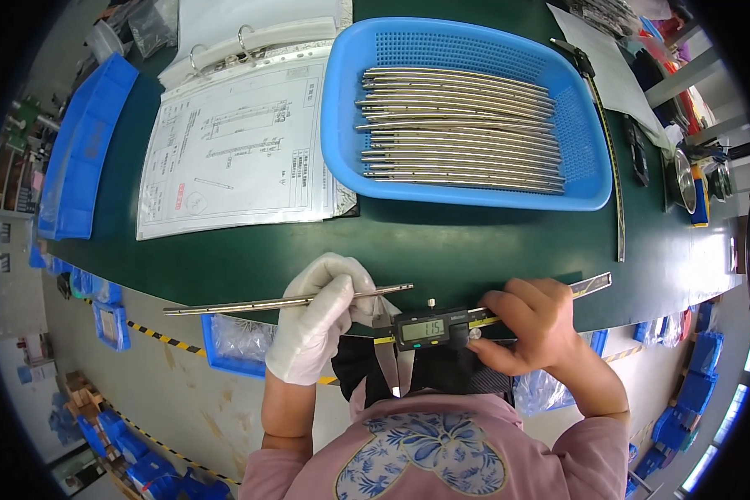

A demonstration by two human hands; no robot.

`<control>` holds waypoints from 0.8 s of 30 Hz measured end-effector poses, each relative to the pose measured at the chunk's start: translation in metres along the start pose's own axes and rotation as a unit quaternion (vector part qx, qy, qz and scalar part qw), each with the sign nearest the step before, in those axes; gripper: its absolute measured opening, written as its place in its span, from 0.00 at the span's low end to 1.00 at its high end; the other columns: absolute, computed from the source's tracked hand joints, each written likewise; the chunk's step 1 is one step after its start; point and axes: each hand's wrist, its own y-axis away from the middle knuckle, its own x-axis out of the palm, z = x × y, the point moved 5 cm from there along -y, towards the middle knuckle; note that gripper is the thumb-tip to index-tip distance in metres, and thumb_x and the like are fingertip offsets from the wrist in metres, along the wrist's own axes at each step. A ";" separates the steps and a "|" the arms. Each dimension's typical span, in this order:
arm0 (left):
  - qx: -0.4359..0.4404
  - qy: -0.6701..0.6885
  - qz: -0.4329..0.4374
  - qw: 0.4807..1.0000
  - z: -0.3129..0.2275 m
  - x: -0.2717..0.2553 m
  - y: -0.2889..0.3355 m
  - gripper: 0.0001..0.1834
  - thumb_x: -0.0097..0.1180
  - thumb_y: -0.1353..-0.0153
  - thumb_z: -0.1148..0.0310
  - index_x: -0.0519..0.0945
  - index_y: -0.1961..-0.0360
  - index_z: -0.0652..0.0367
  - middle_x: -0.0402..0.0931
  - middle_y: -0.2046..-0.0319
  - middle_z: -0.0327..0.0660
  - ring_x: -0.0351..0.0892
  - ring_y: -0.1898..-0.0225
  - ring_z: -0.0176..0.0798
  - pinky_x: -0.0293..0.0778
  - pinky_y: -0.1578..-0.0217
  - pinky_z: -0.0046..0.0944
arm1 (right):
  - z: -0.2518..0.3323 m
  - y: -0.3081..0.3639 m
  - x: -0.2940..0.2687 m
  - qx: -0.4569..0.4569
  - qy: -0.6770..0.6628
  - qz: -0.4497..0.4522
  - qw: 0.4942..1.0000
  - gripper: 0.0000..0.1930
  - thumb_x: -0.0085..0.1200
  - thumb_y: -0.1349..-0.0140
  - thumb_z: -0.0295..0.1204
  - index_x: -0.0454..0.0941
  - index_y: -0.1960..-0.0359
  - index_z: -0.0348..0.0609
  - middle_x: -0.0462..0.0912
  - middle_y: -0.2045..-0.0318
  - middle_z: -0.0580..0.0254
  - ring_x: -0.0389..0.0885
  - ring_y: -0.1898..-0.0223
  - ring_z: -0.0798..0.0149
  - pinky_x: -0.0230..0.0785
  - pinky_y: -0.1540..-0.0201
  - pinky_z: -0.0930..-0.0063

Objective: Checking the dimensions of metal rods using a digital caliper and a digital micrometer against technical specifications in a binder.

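Observation:
My left hand (312, 321), in a white glove, is closed around a thin metal rod (225, 307) with small holes along it. The rod lies nearly level above the table's near edge, its right end rising slightly. My bare right hand (529, 325) grips a digital caliper (425, 330) by its beam, the thumb by the small wheel. The caliper's lit display faces up, and its long jaws point toward me. Its short upper jaws are close to the rod, right of my gloved fingers; whether they touch it I cannot tell.
A blue plastic basket (467, 198) holds a row of similar rods on the green table (250, 267). Left of it lies an open ring binder (242, 158) with a drawing. A blue bin (87, 150) stands far left. A long steel rule (618, 192) lies right of the basket.

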 end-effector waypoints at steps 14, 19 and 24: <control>-0.134 0.030 0.136 0.981 0.011 0.043 0.009 0.14 0.46 0.37 0.60 0.70 0.63 0.62 0.75 0.70 0.41 0.76 0.66 0.31 0.71 0.65 0.29 | 0.011 -0.010 -0.007 -0.015 -0.031 -0.043 0.998 0.15 0.64 0.59 0.40 0.76 0.76 0.43 0.66 0.89 0.66 0.66 0.90 0.64 0.55 0.88 0.72; -0.135 0.044 0.164 0.976 0.016 0.050 0.008 0.16 0.43 0.36 0.59 0.69 0.61 0.64 0.74 0.69 0.42 0.76 0.66 0.31 0.72 0.63 0.30 | 0.017 -0.009 -0.008 -0.051 0.019 -0.030 0.998 0.08 0.61 0.58 0.25 0.77 0.73 0.42 0.66 0.91 0.68 0.66 0.91 0.66 0.55 0.87 0.72; -0.028 0.121 0.079 0.989 -0.003 0.016 0.001 0.25 0.39 0.37 0.50 0.74 0.62 0.65 0.73 0.64 0.47 0.74 0.56 0.40 0.73 0.59 0.37 | -0.003 0.000 -0.021 -0.005 0.062 -0.060 0.996 0.08 0.60 0.58 0.24 0.77 0.74 0.42 0.71 0.87 0.63 0.69 0.88 0.61 0.57 0.84 0.69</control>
